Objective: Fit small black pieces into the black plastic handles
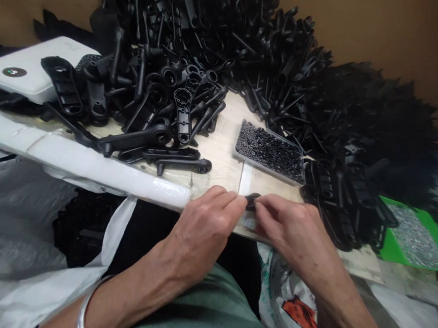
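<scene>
Close to the table's front edge, my left hand (pixel 211 221) is closed around a black plastic part (pixel 252 200), and most of that part is hidden by the fingers. From the other side my right hand (pixel 291 224) pinches at the part's near end; any small piece between those fingertips is too hidden to make out. Just beyond both hands lies a clear plastic box (pixel 240 155) full of tiny black pieces (pixel 266 148). A few black crank-shaped plastic handles (pixel 184 165) lie beyond my left hand.
A large heap of black handles (pixel 203 31) covers the back of the table (pixel 220 176). More black parts (pixel 336 196) stand at the right, beside a green tray (pixel 389 245) of small silvery pieces. White foam edging (pixel 111 163) runs along the front left, below a white device (pixel 38 71).
</scene>
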Demonstrator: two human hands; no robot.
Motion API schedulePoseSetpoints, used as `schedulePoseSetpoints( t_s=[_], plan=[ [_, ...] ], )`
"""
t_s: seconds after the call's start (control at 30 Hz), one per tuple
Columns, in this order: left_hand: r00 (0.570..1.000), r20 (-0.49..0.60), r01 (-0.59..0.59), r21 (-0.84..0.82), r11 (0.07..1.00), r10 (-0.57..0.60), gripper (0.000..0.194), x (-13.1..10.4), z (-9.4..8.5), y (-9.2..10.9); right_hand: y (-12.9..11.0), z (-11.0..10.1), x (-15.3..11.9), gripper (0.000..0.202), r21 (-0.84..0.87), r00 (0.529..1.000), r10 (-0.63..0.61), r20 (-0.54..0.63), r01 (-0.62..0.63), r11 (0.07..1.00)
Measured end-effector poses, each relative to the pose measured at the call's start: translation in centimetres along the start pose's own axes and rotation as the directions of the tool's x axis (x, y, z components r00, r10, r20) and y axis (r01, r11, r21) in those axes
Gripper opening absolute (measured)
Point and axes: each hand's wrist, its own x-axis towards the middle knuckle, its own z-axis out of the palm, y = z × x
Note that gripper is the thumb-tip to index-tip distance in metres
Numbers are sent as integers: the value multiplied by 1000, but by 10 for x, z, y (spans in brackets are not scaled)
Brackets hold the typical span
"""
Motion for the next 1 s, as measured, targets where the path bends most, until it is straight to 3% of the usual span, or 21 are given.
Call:
schedulePoseSetpoints(
  t_s=[0.27,0.43,0.53,0.6,0.67,0.7,0.77,0.83,0.9,1.0],
  plan=[
    [993,-91,-75,29,997,77,21,-1,2,-3,-8,-1,4,28,-204,998,5,65,8,979],
    [985,-127,-109,50,993,114,22,0,2,-5,-27,4,4,24,-501,993,20,116,42,864],
    [988,-96,-115,66,991,121,23,1,0,-6,-31,3,6,24,-543,990,58,130,22,839],
    [995,-34,-94,73,993,97,23,1,0,-6,-23,1,8,20,-394,993,48,105,-3,919],
    [998,21,-68,78,995,67,26,0,-1,-5,-9,1,7,19,-77,993,79,92,-72,994],
    [998,29,-60,76,995,58,27,0,-1,-5,-1,1,6,20,115,988,123,90,-133,984],
    [999,-11,-51,64,997,52,27,-1,1,-4,14,3,0,17,467,965,246,84,-257,846],
    [993,-99,-52,51,997,56,26,-2,5,-3,24,7,-9,21,700,924,381,40,-297,649],
    [980,-185,-66,48,997,74,25,-2,9,-1,26,11,-17,37,838,890,457,10,-256,481],
    [959,-258,-111,51,992,121,23,0,14,5,22,15,-23,55,948,909,411,77,-195,253]
  ],
)
